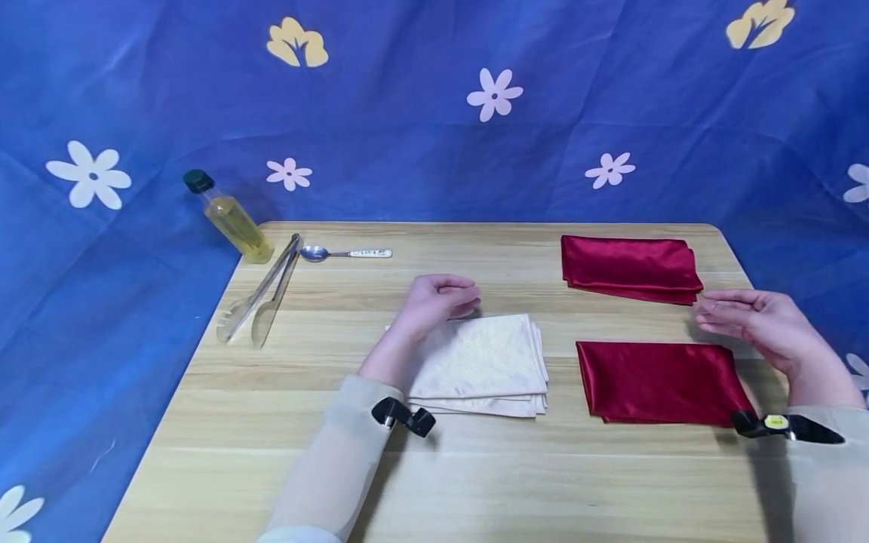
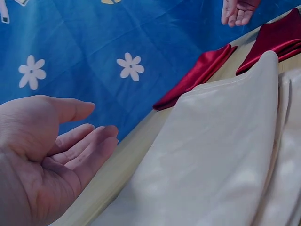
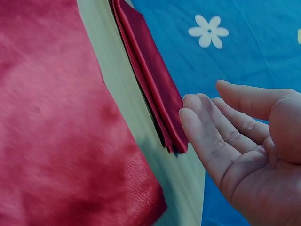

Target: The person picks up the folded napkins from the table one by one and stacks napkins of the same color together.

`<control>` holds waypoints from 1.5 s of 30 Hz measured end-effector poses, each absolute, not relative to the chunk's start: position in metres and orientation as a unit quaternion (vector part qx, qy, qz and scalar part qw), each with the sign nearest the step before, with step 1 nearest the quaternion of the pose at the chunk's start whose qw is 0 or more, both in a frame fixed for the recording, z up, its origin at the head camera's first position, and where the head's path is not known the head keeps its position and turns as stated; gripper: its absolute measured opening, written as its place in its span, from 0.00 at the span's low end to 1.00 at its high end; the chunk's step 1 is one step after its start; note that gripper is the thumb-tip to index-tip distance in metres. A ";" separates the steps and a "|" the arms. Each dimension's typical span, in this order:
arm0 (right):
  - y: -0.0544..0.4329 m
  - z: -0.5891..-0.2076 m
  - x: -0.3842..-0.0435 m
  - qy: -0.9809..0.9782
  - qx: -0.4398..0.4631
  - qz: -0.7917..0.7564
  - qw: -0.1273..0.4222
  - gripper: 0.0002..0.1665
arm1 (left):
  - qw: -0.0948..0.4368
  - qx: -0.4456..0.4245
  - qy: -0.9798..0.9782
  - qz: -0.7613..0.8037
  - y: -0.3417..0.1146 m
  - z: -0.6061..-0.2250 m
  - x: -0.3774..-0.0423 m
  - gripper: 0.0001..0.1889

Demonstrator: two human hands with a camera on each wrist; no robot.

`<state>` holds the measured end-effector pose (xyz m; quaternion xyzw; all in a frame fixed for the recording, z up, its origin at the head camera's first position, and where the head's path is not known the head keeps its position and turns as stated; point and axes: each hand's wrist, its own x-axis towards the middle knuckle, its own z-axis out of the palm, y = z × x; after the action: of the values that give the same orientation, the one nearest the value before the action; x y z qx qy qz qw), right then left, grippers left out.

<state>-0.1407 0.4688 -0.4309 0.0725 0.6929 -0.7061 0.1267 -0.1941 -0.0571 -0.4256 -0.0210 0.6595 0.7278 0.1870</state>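
My left hand (image 1: 437, 303) hovers at the far left corner of a folded cream cloth stack (image 1: 478, 362), its fingers loosely bent and holding nothing. In the left wrist view, a gap shows between that hand (image 2: 61, 150) and the cream cloth (image 2: 207, 141). Over at the right, my right hand (image 1: 763, 324) is beside the near right corner of the far folded red satin cloth (image 1: 627, 265). Its palm and relaxed fingers (image 3: 221, 146) show bare in the right wrist view. A second folded red satin cloth (image 1: 661, 382) lies nearer, below that hand.
At the back left, a bottle of yellow liquid (image 1: 237, 226) with a dark cap stands by the table corner. Metal tongs (image 1: 268, 290) lie beside it, and a spoon (image 1: 346, 253) with a patterned handle rests to their right. A blue flowered curtain (image 1: 407, 113) hangs behind the wooden table (image 1: 475, 483).
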 end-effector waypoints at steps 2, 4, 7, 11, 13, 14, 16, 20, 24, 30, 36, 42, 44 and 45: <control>0.474 -0.431 -0.145 0.703 0.083 -0.696 0.121 0.13 | 0.192 -0.021 0.663 0.723 -0.050 -0.426 -0.198 0.15; 0.479 -0.432 -0.149 0.704 0.091 -0.694 0.118 0.12 | 0.203 -0.021 0.667 0.716 -0.043 -0.428 -0.202 0.15; 0.486 -0.432 -0.154 0.708 0.104 -0.689 0.119 0.12 | 0.217 -0.024 0.673 0.706 -0.033 -0.432 -0.210 0.16; 0.496 -0.434 -0.161 0.676 0.106 -0.718 0.128 0.15 | 0.223 -0.027 0.674 0.703 -0.020 -0.438 -0.220 0.16; 0.500 -0.435 -0.164 0.669 0.106 -0.724 0.128 0.16 | 0.222 -0.030 0.676 0.702 -0.014 -0.439 -0.225 0.15; 0.502 -0.435 -0.166 0.668 0.106 -0.726 0.127 0.16 | 0.221 -0.031 0.678 0.701 -0.011 -0.439 -0.228 0.15; 0.506 -0.437 -0.169 0.665 0.104 -0.729 0.126 0.16 | 0.219 -0.035 0.678 0.701 -0.007 -0.439 -0.232 0.15; 0.513 -0.440 -0.172 0.648 0.098 -0.744 0.132 0.18 | 0.231 -0.033 0.681 0.694 0.002 -0.441 -0.240 0.15; 0.518 -0.441 -0.176 0.646 0.099 -0.745 0.135 0.18 | 0.246 -0.027 0.682 0.688 0.012 -0.443 -0.245 0.15; 0.526 -0.441 -0.188 0.692 0.102 -0.703 0.128 0.17 | 0.237 -0.035 0.673 0.700 0.038 -0.447 -0.254 0.12; 0.528 -0.444 -0.202 0.732 0.114 -0.663 0.108 0.15 | 0.236 -0.038 0.660 0.713 0.060 -0.457 -0.263 0.12; 0.526 -0.447 -0.210 0.720 0.129 -0.668 0.139 0.15 | 0.222 -0.052 0.667 0.709 0.075 -0.463 -0.270 0.11; 0.525 -0.448 -0.213 0.718 0.135 -0.666 0.152 0.15 | 0.218 -0.055 0.669 0.708 0.080 -0.464 -0.271 0.11; 0.524 -0.449 -0.214 0.722 0.136 -0.661 0.156 0.14 | 0.218 -0.055 0.669 0.708 0.083 -0.463 -0.272 0.12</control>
<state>-0.2138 0.5236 -0.4487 0.1359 0.7217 -0.6607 0.1555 -0.2721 0.0828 -0.4633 -0.0546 0.6692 0.7084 0.2177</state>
